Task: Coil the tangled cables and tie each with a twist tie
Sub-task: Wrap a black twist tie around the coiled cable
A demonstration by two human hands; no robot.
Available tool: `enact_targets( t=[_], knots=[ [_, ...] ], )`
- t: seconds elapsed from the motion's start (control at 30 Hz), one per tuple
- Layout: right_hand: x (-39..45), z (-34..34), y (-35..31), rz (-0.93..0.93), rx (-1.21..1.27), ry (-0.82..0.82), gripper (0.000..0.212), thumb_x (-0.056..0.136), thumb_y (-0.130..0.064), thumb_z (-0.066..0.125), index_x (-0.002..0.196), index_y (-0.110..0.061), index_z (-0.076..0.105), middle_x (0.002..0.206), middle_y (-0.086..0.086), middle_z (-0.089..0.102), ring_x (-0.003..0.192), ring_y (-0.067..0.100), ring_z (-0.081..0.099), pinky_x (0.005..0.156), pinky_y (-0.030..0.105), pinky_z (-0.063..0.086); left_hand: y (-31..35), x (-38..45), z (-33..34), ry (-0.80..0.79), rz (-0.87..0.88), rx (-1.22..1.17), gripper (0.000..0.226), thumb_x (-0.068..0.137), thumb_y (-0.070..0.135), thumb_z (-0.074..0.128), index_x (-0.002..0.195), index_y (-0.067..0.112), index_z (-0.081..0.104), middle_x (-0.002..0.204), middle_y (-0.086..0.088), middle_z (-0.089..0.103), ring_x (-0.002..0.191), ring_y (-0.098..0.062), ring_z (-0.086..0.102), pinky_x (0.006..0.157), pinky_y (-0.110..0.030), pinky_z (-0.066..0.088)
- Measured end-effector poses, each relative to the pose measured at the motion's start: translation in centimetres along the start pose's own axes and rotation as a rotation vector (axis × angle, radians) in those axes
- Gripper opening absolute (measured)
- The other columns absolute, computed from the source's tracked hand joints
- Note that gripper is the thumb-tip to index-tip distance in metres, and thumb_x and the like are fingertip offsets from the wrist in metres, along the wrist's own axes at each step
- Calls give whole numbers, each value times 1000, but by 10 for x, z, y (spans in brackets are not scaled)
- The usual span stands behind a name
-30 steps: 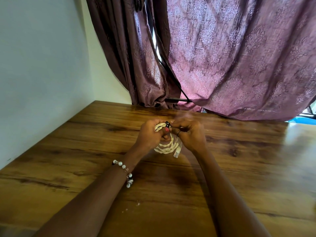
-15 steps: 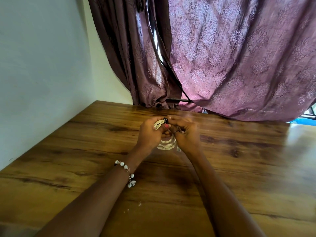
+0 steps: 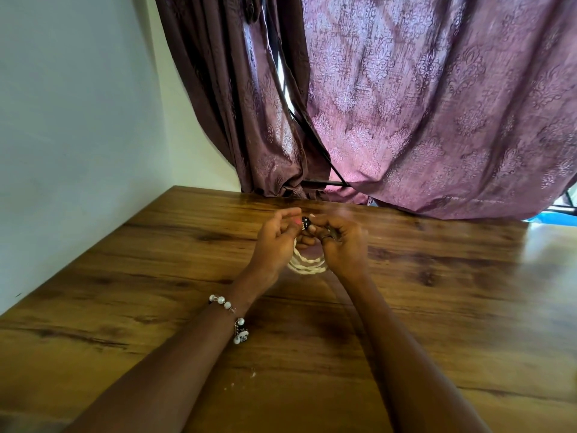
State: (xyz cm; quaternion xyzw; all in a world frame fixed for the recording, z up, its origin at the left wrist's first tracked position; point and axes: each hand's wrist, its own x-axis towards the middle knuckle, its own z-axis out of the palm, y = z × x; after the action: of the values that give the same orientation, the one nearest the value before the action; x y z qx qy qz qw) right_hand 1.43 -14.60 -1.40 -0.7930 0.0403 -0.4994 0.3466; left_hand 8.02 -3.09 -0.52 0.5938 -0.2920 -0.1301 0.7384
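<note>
While both hands (image 3: 307, 242) pinch, coiled cable (image 3: 307, 264) hangs downward.

cable coil (image 3: 307, 264) between hands, above table (image 3: 437, 307) | curtain (image 3: 421, 120) behind | wall (image 3: 71, 135) left

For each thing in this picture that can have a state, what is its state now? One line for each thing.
white cable: coiled in loops, held up between both hands.
black twist tie: at the top of the coil, pinched by fingers of both hands; whether it is fully twisted cannot be told.
left hand: grips coil and tie.
right hand: pinches the tie.
curtains: drawn, a narrow gap between them.
</note>
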Motion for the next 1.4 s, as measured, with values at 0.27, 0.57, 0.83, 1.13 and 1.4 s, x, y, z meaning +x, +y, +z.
enact_targets(
  t=[0.27, 0.57, 0.83, 1.13, 1.4],
  knots=[
    [1, -1, -3, -66, -72, -92, 44, 63, 21, 53, 92, -4, 74, 86, 5, 71, 78, 13, 66, 69, 17, 53, -4, 8, -10, 38, 79, 256, 5, 92, 11, 59, 95, 9, 62, 86, -12, 71, 76, -23, 71, 70, -39, 59],
    [3, 0, -1, -116, -169, -169, 31, 71, 14, 64, 91, -6, 76, 89, 6, 73, 82, 17, 67, 73, 16, 51, 1, 9, -15, 94, 230, 604, 6, 84, 11, 67, 83, 5, 68, 79, -9, 71, 72, -21, 67, 65, -34, 54],
    [4, -1, -2, 87, -71, -176, 35, 79, -1, 69, 113, -8, 65, 100, 6, 71, 92, 19, 67, 81, 31, 54, 0, 16, -14, 99, 140, 611, 24, 88, 16, 62, 68, 2, 62, 62, -10, 64, 57, -21, 59, 55, -37, 48],
    [5, -9, -6, 145, -28, -211, 28, 79, -3, 73, 106, -8, 68, 88, -6, 67, 80, 9, 65, 71, 13, 51, 4, 16, -15, 125, 66, 604, 27, 93, 18, 56, 82, -5, 66, 77, -22, 67, 71, -37, 63, 60, -48, 50],
    [4, -10, -9, 267, 151, -225, 31, 78, 3, 72, 96, -21, 66, 83, -11, 69, 71, -3, 65, 63, 19, 52, 1, 18, -18, 151, -234, 248, 23, 88, 20, 61, 68, 9, 65, 78, -19, 71, 74, -37, 69, 71, -59, 55]
  ],
)
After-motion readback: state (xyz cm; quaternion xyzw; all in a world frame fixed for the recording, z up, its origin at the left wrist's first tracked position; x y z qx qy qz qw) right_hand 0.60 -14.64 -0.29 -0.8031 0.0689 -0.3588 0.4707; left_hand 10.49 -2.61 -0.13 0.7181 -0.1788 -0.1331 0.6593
